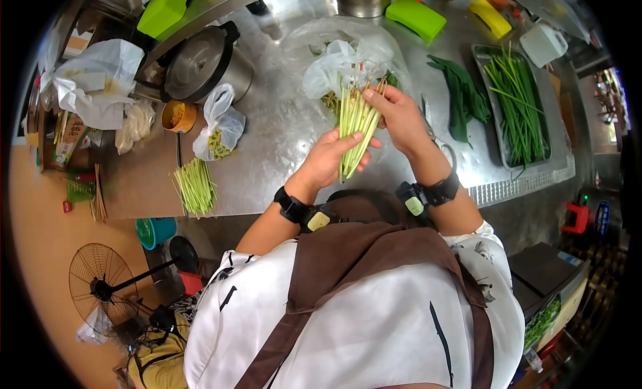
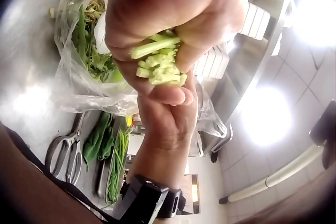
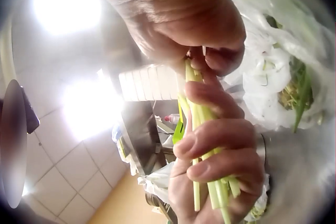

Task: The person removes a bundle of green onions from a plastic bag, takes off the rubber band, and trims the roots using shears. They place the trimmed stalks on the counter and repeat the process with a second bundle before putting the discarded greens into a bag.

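A bundle of pale green stalks (image 1: 353,125) is held over the metal table in both hands. My left hand (image 1: 329,156) grips it around the lower part, thumb across the front. The cut ends (image 2: 160,71) poke out of that fist in the left wrist view. My right hand (image 1: 400,119) pinches the thin brownish tips at the top of the bundle. In the right wrist view the left fingers (image 3: 226,140) curl around the stalks, while the right fingertips are partly hidden. Behind the bundle lies a clear plastic bag (image 1: 321,75) with leafy scraps.
A pile of pale stalks (image 1: 196,187) lies at the left table edge. Scissors (image 2: 67,153) and dark green long vegetables (image 1: 458,98) lie to the right, beside a metal tray (image 1: 491,132) of long green stems. A lidded pot (image 1: 200,61) stands back left.
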The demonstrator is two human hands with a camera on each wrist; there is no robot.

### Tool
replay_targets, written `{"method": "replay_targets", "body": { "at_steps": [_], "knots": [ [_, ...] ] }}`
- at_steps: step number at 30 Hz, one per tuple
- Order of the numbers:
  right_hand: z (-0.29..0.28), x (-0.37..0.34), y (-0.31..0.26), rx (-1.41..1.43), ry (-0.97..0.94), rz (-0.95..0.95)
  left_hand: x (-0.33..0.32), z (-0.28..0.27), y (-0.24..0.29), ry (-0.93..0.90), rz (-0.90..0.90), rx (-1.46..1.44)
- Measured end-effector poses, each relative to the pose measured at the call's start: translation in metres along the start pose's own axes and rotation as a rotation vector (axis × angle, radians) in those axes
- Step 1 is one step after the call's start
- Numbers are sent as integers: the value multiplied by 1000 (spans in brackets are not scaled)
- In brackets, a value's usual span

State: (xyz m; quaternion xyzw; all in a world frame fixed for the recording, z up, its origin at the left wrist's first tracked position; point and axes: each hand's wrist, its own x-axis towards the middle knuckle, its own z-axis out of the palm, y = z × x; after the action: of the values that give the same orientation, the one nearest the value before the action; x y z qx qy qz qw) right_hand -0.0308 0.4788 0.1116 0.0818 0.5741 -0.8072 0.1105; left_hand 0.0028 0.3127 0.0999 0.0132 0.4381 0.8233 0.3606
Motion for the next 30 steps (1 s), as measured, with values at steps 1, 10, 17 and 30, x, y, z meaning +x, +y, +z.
{"method": "replay_targets", "body": {
  "at_steps": [1, 10, 17, 30],
  "knots": [
    [0, -1, 0, 0, -2, -2, 0, -1, 0, -18, -9, -26],
    [2, -5, -3, 9, -37, 34, -4, 0, 2, -21, -25, -50],
    [-3, 3, 5, -26, -91, 54, -3, -1, 3, -84, -47, -79],
    [-55, 5, 12, -381, 28, -37, 22, -34, -10, 190, 18, 11]
  ]
}}
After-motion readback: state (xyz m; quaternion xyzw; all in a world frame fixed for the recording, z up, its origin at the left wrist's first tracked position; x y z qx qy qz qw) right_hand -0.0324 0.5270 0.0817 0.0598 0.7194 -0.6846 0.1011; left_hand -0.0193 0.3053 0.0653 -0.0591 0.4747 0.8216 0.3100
